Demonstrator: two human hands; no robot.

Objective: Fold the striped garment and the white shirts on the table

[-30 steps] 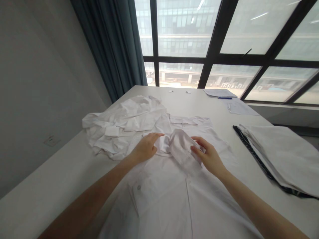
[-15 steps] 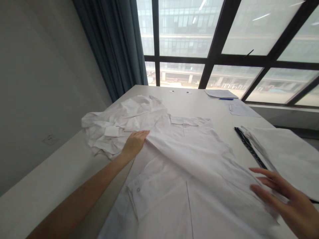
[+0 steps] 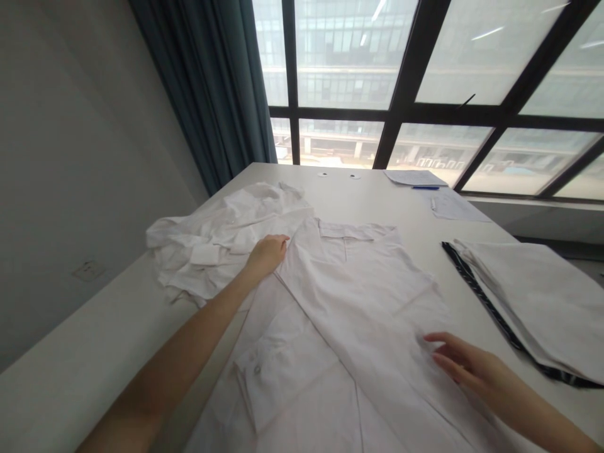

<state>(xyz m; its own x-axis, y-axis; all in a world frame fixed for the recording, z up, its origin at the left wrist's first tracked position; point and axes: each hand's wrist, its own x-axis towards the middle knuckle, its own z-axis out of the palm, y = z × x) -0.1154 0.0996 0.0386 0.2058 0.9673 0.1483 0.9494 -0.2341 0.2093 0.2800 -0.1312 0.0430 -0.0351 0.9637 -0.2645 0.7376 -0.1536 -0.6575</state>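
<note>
A white shirt (image 3: 358,283) lies on the table with one side folded over. Its cuff (image 3: 259,371), with a small button, rests on the lower layer. At the upper left edge of the fold, my left hand (image 3: 268,255) is closed on the fabric, its fingertips partly hidden. My right hand (image 3: 465,362) hovers at the shirt's right side, fingers bent and thumb apart, close to the cloth. Whether it touches the cloth is hard to see. Beyond my left hand is a crumpled white garment (image 3: 226,217).
Folded white cloth (image 3: 547,283) lies on a black patterned piece (image 3: 476,302) at the right. Papers (image 3: 415,178) and a blue pen (image 3: 425,187) are near the window. Two small white items (image 3: 355,177) sit at the table's far edge. A wall stands at the left.
My right hand has moved left and inward from beyond the shirt's right edge. The folded layer has settled flatter. My left hand stays near the same spot, its fingers more curled.
</note>
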